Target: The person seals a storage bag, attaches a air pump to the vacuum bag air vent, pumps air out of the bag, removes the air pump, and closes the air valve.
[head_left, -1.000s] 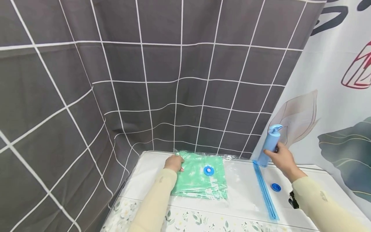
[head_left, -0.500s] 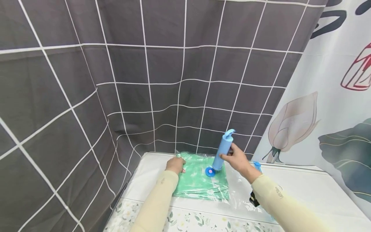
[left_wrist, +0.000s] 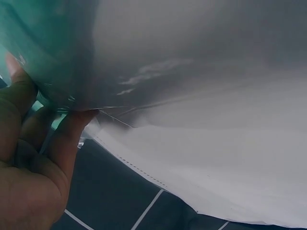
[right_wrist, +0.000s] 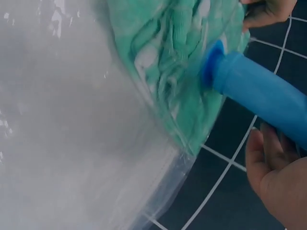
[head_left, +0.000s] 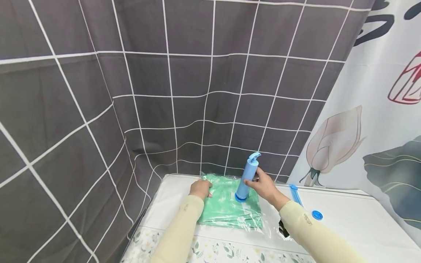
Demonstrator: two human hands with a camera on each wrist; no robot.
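A clear vacuum bag point(head_left: 230, 210) with green cloth point(head_left: 223, 204) inside lies on the white table point(head_left: 345, 223). My left hand point(head_left: 202, 189) grips the bag's far left corner; in the left wrist view its fingers point(left_wrist: 72, 129) curl against the bag's edge point(left_wrist: 53, 62). A blue hand pump point(head_left: 247, 176) stands upright, its base on the bag's blue valve point(head_left: 241, 199). My right hand point(head_left: 258, 182) holds the pump's barrel. In the right wrist view the pump point(right_wrist: 264, 91) meets the green cloth point(right_wrist: 163, 57), with my right hand point(right_wrist: 273, 177) beside the barrel.
A loose blue cap point(head_left: 317, 215) lies on the table to the right, near the bag's blue zip strip point(head_left: 296, 194). A grey grid curtain point(head_left: 197, 91) hangs close behind and to the left. A floral curtain point(head_left: 378, 128) closes off the right side.
My right hand carried the pump from the table's right side leftward and set its base down on the valve. The left hand stayed on the bag's corner.
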